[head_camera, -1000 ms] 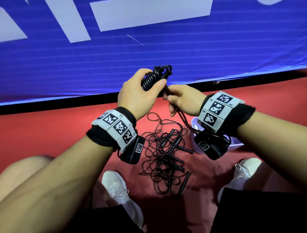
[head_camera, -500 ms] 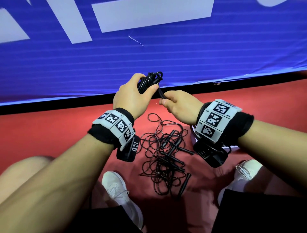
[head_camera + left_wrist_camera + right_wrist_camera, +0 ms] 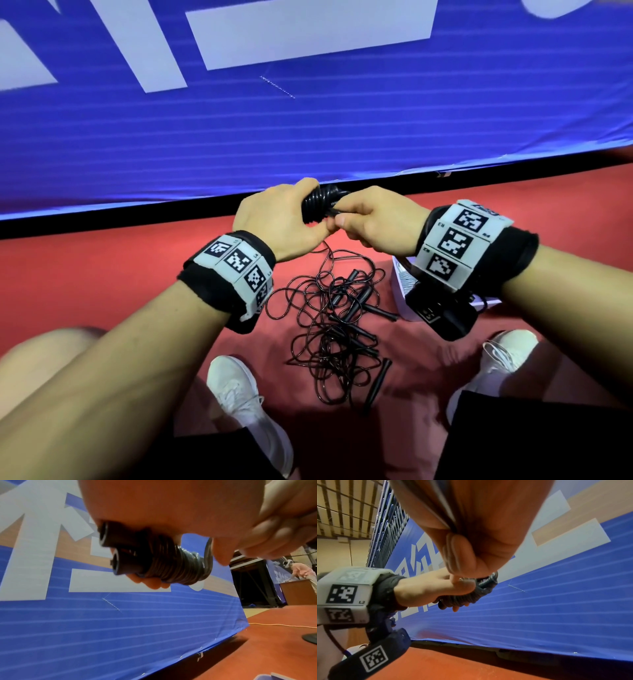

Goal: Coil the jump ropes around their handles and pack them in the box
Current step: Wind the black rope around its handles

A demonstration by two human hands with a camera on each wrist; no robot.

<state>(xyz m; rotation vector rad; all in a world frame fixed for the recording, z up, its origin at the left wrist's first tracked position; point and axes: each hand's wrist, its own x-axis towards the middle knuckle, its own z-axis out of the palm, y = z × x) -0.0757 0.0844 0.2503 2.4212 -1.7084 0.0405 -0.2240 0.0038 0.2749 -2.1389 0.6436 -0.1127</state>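
My left hand [image 3: 274,219] grips a pair of black handles wrapped tightly in black rope, the coiled jump rope [image 3: 317,205]. In the left wrist view the coiled jump rope [image 3: 154,563] shows both handle ends side by side. My right hand [image 3: 370,219] pinches the loose rope end [image 3: 334,213] right against the coil; in the right wrist view the rope end [image 3: 443,515] runs through that fist. A tangled pile of black jump ropes [image 3: 335,325] with several handles lies on the red floor below my hands. A white box [image 3: 400,284] sits mostly hidden under my right wrist.
A blue banner [image 3: 308,130] stands close behind my hands, its black lower edge on the red floor [image 3: 85,274]. My two white shoes [image 3: 239,390] flank the rope pile. A lectern [image 3: 298,592] and another person stand far off to the right.
Both hands have dropped lower and come together. My right hand moved from below the coil up against it, and the slack rope between them has shortened.
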